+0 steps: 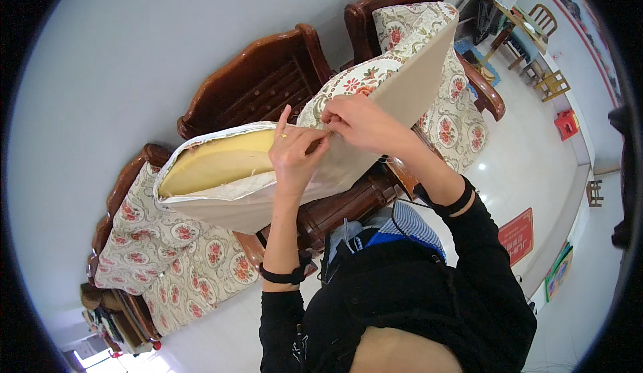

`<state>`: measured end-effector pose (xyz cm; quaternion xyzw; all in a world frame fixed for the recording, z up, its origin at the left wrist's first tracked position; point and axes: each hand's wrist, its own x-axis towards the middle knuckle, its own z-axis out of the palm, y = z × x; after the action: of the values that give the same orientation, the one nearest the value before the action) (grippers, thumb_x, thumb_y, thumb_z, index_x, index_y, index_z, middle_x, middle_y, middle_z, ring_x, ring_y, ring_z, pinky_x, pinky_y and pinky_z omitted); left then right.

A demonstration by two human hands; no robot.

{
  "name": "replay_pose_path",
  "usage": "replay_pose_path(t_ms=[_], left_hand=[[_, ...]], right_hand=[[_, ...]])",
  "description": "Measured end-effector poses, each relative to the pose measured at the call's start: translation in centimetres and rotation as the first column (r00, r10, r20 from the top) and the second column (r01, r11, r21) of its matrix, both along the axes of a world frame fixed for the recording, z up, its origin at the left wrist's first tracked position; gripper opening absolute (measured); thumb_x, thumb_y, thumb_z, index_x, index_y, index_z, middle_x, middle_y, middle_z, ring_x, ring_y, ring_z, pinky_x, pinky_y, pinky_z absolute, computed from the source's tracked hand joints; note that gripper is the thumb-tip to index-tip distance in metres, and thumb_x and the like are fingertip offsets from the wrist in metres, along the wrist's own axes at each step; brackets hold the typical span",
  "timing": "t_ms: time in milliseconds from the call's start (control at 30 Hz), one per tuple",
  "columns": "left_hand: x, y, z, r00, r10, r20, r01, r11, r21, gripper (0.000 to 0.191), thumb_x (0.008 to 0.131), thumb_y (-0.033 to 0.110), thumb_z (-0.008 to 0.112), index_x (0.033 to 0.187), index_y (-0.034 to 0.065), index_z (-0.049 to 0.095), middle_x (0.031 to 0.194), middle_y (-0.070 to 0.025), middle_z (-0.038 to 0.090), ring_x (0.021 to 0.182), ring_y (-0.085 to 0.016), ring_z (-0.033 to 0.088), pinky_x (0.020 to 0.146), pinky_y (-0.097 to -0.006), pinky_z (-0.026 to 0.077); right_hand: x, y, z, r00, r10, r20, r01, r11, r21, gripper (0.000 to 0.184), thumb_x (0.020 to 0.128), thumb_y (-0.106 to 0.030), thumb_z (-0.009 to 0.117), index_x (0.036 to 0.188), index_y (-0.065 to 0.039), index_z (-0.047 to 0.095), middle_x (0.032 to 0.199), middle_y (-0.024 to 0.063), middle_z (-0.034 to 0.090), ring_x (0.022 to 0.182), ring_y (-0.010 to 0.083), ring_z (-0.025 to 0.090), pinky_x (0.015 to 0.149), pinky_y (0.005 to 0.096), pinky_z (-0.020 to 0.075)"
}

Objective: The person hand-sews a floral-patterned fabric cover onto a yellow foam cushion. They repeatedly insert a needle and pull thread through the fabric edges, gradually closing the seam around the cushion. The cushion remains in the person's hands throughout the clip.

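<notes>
A long sofa cushion with a floral and beige fabric cover (407, 84) stands on its edge before me. Its cover gapes on the left and bares yellow foam (221, 164); a white-edged seam runs round the opening. At the middle, where the opening ends, my left hand (297, 154) pinches the cover's edge between thumb and fingers, its index finger raised and a ring on one finger. Close on its right, my right hand (359, 121) pinches the same edge with curled fingertips. Whether a zip pull lies between the fingertips cannot be seen.
Behind the cushion stands a carved wooden sofa back (256, 79). Floral cushions (201, 277) lie on the seat at lower left, others (452, 121) on the right seat. A dark wooden seat part (351, 202) is below the cushion. A red mat (517, 235) lies on the floor at right.
</notes>
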<state>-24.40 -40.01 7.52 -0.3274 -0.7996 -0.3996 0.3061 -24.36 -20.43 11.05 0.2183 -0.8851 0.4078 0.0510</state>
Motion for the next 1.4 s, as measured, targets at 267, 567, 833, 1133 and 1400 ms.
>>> replay_pose_path(t_ms=[267, 567, 833, 1133, 1400], left_hand=[[0.5, -2.3, 0.4, 0.998, -0.05, -0.049, 0.051, 0.998, 0.032, 0.015, 0.071, 0.001, 0.085, 0.081, 0.0079, 0.077, 0.077, -0.0043, 0.07, 0.072, -0.021, 0.068, 0.116, -0.0537, 0.05], [0.5, -4.3, 1.0, 0.989, -0.095, -0.114, 0.1, 0.994, 0.037, 0.014, 0.073, 0.003, 0.084, 0.08, 0.0082, 0.074, 0.077, -0.005, 0.069, 0.075, -0.023, 0.068, 0.114, -0.0521, 0.052], [0.1, -5.5, 0.8, 0.988, -0.108, -0.108, 0.117, 0.991, 0.073, 0.014, 0.074, 0.002, 0.083, 0.08, 0.0084, 0.073, 0.077, -0.0051, 0.069, 0.074, -0.023, 0.067, 0.114, -0.0531, 0.051], [1.1, -4.3, 0.8, 0.991, -0.107, -0.082, 0.113, 0.992, 0.063, 0.013, 0.075, 0.001, 0.082, 0.079, 0.0078, 0.072, 0.077, -0.0041, 0.068, 0.07, -0.023, 0.064, 0.115, -0.0514, 0.049], [0.8, -3.8, 0.4, 0.991, -0.116, -0.071, 0.12, 0.992, 0.045, 0.011, 0.076, 0.001, 0.082, 0.08, 0.007, 0.073, 0.075, -0.0049, 0.067, 0.07, -0.023, 0.064, 0.115, -0.051, 0.049]], right_hand=[[3.4, -3.3, 0.1, 0.984, -0.173, -0.049, 0.172, 0.985, -0.017, 0.021, 0.087, 0.002, 0.069, 0.108, 0.002, 0.071, 0.084, 0.0132, 0.069, 0.075, 0.0259, 0.073, 0.07, 0.0375, 0.0574], [4.1, -6.3, 1.6, 0.961, -0.267, -0.079, 0.266, 0.964, -0.021, 0.004, 0.094, -0.001, 0.068, 0.098, 0.001, 0.069, 0.094, 0.0133, 0.067, 0.067, 0.0217, 0.069, 0.065, 0.0345, 0.0575], [7.7, -8.1, 11.3, 0.96, -0.263, -0.097, 0.158, 0.795, -0.585, 0.007, 0.107, -0.007, 0.057, 0.109, -0.003, 0.063, 0.093, 0.0052, 0.065, 0.063, 0.0129, 0.064, 0.06, 0.0284, 0.0526], [36.1, 6.3, 17.5, 0.737, -0.595, -0.321, 0.193, 0.64, -0.743, 0.016, 0.11, -0.02, 0.056, 0.114, -0.004, 0.054, 0.087, 0.0014, 0.047, 0.067, 0.0103, 0.042, 0.054, 0.0269, 0.0446], [73.2, 23.9, 15.4, -0.139, -0.972, -0.189, 0.255, 0.15, -0.955, 0.015, 0.109, -0.005, 0.055, 0.114, 0.008, 0.062, 0.075, 0.0025, 0.048, 0.066, 0.015, 0.049, 0.101, 0.0347, 0.0572]])
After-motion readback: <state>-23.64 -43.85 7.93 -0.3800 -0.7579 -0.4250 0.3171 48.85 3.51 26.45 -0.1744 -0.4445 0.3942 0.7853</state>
